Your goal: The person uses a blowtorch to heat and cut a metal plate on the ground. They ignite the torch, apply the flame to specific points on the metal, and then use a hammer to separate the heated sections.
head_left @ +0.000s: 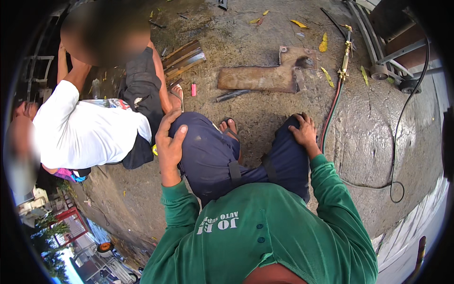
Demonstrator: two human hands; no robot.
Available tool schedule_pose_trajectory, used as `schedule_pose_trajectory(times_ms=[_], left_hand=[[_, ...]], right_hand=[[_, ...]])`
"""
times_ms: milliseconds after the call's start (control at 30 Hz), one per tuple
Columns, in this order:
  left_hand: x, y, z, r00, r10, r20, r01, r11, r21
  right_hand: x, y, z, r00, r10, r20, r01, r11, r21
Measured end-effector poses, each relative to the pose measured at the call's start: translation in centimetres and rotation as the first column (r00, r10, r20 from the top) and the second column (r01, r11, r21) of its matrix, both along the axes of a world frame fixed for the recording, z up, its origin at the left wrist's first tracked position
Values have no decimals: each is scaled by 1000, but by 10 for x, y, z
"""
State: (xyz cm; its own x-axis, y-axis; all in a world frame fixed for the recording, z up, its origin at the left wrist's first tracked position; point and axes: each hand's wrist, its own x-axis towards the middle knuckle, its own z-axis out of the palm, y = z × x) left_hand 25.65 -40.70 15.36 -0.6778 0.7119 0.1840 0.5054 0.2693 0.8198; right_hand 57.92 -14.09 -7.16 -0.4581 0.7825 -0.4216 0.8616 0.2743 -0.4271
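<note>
Both hands rest apart: left hand (pixel 169 142) on left knee (pixel 198 137); right hand (pixel 304 131) on right knee (pixel 288 146).

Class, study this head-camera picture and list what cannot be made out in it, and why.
- Right hand palm: pressed on the right knee, hidden.
- Co-worker's hands: hidden behind their white shirt.
- Black cable: upper end cut off by the dark rim.
- Cutting torch tip: too small to tell.
- Left hand on the left knee: palm hidden.

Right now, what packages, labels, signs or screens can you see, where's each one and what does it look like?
Shirt print: white lettering on the green shirt's chest, bottom centre.
Printed wrapper: colourful, flat, on the ground beside the co-worker in white, left.
Small tube: pink-red, upright-looking, on the concrete near the rusty plate.
No screens.
</note>
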Motion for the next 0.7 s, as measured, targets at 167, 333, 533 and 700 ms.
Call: schedule_pose_trajectory(times_ms=[167, 333, 533, 700], left_hand=[[6, 18, 10, 999, -47, -11, 47, 998, -30], [2, 23, 8, 998, -63, 7, 63, 998, -32], [-10, 3, -1, 1000, -21, 15, 20, 999, 25], [-12, 16, 15, 996, -74, -47, 73, 997, -20]], right_hand=[[11, 1, 3, 999, -44, -24, 43, 998, -43], [11, 3, 3, 999, -48, 5, 49, 999, -22], [-2, -3, 7, 999, -11, -47, 11, 1000, 0], [8, -5, -20, 992, -46, -119, 49, 999, 23]])
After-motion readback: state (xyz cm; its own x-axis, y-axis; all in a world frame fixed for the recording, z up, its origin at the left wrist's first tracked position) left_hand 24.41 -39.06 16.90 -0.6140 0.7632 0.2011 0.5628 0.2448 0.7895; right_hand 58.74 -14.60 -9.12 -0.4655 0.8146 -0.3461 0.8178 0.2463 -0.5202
